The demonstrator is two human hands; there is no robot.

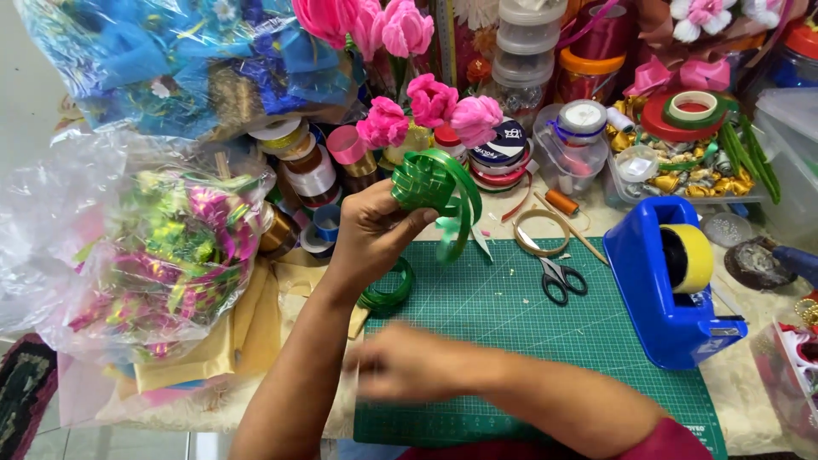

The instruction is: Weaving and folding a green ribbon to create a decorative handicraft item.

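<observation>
- left hand point(371, 228) is up over the far edge of the green cutting mat point(511, 315), fingers curled shut around a woven green ribbon ball point(424, 181), thumb pressing its near side
- loose ribbon tails point(460, 223) hang off the ball toward the mat, so it looks only partly woven to me
- my guess on handling: very light, springy and slick plastic ribbon, so the loops would pop open if the grip slackens. I'd pinch it where the strips cross, not by the tails
- right hand point(409, 362) is low over the near part of the mat and badly blurred. Can't tell how open it is or whether it has anything in it
- a green ribbon roll point(388, 292) lies on the mat's left edge, partly behind the left wrist
- scissors point(561, 278) lie on the mat, a blue tape dispenser point(669, 285) with a yellow roll stands at its right edge
- behind: pink fabric roses point(430, 100), stacked ribbon spools, and clear bags of ribbon bows point(170, 255) on the left
</observation>
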